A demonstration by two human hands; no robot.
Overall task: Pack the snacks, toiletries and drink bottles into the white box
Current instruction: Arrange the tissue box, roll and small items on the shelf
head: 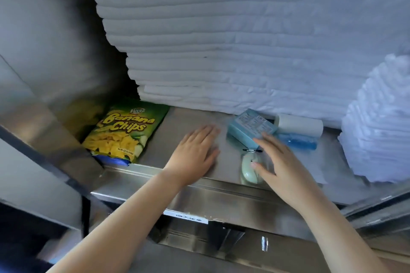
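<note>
A green and yellow banana chips bag [124, 132] lies at the left of a steel shelf [190, 117]. A light blue carton [250, 128] lies at the middle right, with a white-capped blue bottle [298, 134] on its side behind it. A pale green oval item in clear wrap [248, 168] sits near the front edge. My left hand [195, 153] rests flat on the shelf, fingers straight. My right hand [279, 162] reaches over the oval item, fingertips touching the carton's corner, thumb by the oval item. The white box is out of sight.
A tall stack of folded white towels [233, 40] fills the back of the shelf. Another white pile [379, 128] stands at the right. Steel walls and a frame [55, 139] close in the left side. A labelled steel lip [199, 201] runs along the front.
</note>
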